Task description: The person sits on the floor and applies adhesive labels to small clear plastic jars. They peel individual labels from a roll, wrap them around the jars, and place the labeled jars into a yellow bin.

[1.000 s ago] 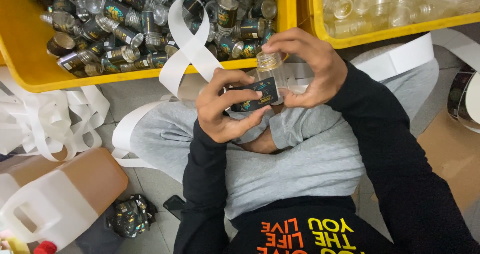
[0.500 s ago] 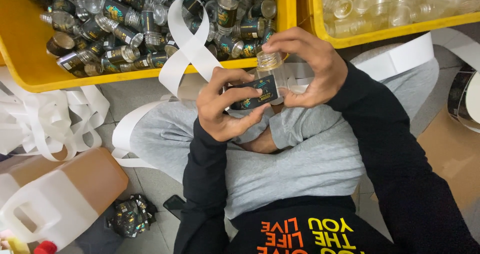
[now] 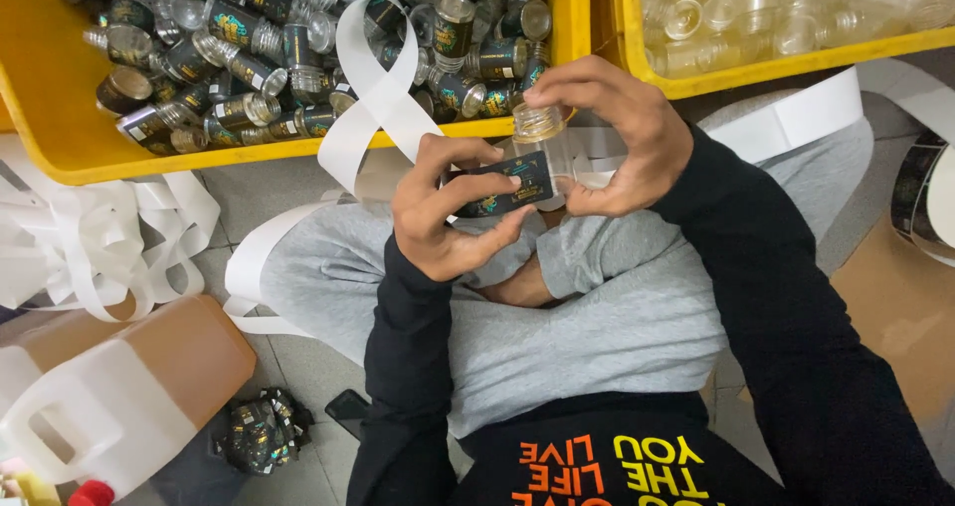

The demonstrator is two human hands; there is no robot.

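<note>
Over my lap, btwn both hands: small clear jar (image 3: 542, 153), held w/ mouth up.
Left grip (image 3: 448, 207): I'm pressing a dark label (image 3: 502, 183) onto jar.
Right grip (image 3: 622, 138): curled round jar.
Behind: yellow bin (image 3: 60, 118) w/ labelled jars.

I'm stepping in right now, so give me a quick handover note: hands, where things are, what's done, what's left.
Left hand: thumb and fingers press the dark label onto the small clear jar.
Right hand: holds the jar near its threaded neck, over the lap.
Done: labelled jars fill the left yellow crate; the current label is partly smoothed on.
Left: unlabelled clear jars wait in the right yellow crate.
White backing strip loops over the left crate and trails onto the floor.
</note>
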